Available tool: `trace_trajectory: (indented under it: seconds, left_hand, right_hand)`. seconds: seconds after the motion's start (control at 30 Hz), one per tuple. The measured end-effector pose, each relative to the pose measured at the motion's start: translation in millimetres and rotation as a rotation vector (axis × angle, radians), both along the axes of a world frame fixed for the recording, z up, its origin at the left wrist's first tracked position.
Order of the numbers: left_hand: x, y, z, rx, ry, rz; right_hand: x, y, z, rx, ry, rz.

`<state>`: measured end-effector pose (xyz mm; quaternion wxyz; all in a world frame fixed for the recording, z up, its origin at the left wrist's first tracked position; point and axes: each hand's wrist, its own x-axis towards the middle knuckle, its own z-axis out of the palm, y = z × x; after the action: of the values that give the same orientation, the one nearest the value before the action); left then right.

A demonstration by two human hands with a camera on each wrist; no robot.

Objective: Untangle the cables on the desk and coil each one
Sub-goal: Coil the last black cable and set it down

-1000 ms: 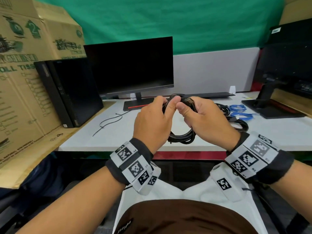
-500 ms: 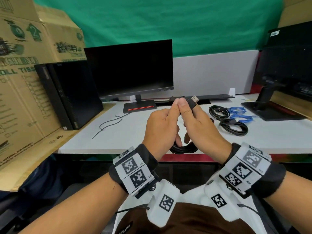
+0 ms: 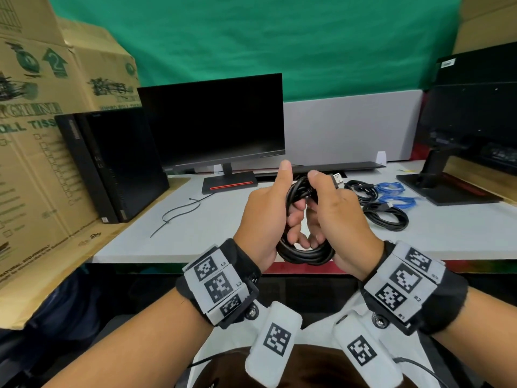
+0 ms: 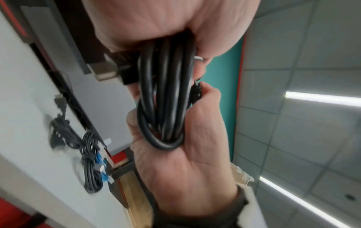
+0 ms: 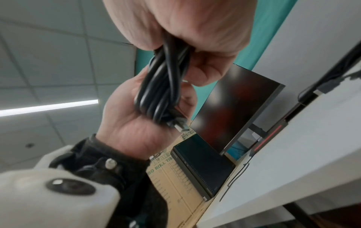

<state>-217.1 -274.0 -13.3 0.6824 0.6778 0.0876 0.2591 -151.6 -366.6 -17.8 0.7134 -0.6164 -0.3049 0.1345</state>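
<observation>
Both hands hold one black cable coil point(image 3: 305, 254) in the air just before the desk's front edge. My left hand point(image 3: 263, 217) grips the coil's left side, thumb sticking up. My right hand point(image 3: 335, 219) grips the right side, with the cable's metal-tipped connector point(image 3: 337, 179) poking out beyond its thumb. In the left wrist view the cable coil point(image 4: 166, 92) runs as several parallel strands between both palms, the connector point(image 4: 105, 71) to the left. The right wrist view shows the cable coil point(image 5: 162, 86) with a second connector point(image 5: 179, 125) at the left palm.
On the white desk point(image 3: 223, 242) lie two coiled black cables point(image 3: 387, 217) and coiled blue cables point(image 3: 391, 189) at the right, and a thin black cable tie point(image 3: 179, 211) at the left. A monitor point(image 3: 212, 121), PC tower point(image 3: 112, 163), cardboard boxes point(image 3: 33, 135) and a second monitor point(image 3: 470, 121) ring the desk.
The right hand has brought the connector end down and to the right, over the coil's top. The left thumb has come off the right thumb and points up.
</observation>
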Motion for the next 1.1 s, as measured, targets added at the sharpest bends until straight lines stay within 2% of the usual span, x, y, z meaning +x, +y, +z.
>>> trace_trajectory:
  seconds: [0.1,0.2,0.3,0.47,0.63,0.8,0.93,1.1]
  left_hand:
    - [2.5,0.8,-1.3,0.121,-0.003,0.109]
    - [0.2,-0.9,-5.7,0.199,0.007,0.182]
    - [-1.1,-2.9,-7.0,0.284,-0.044,0.211]
    - [-2.8,-0.2,-8.9,0.400,-0.046,0.219]
    - [-1.5,3.5,-8.3,0.382,-0.026,0.177]
    - [-4.1,2.5,-8.4,0.485,-0.070,0.186]
    - [-7.0,6.9,-7.3,0.603,-0.121,0.069]
    - [-7.3,11.4,-3.4,0.611,-0.131,-0.017]
  right_hand:
    - [0.4,0.9,1.3,0.006,-0.029,-0.053]
    - [1.4,1.9,1.0,0.000,0.022,-0.062]
    - [0.3,3.5,1.9,-0.038,0.051,-0.089]
    - [4.5,1.9,4.9,-0.149,-0.004,-0.076]
    - [1.7,-0.9,10.7,-0.159,0.076,0.031]
    - [5.7,-3.9,17.9,-0.224,0.051,0.132]
    - [13.5,-11.8,21.0,-0.267,0.141,0.337]
    - [20.9,-17.5,26.7,-0.318,0.243,0.486]
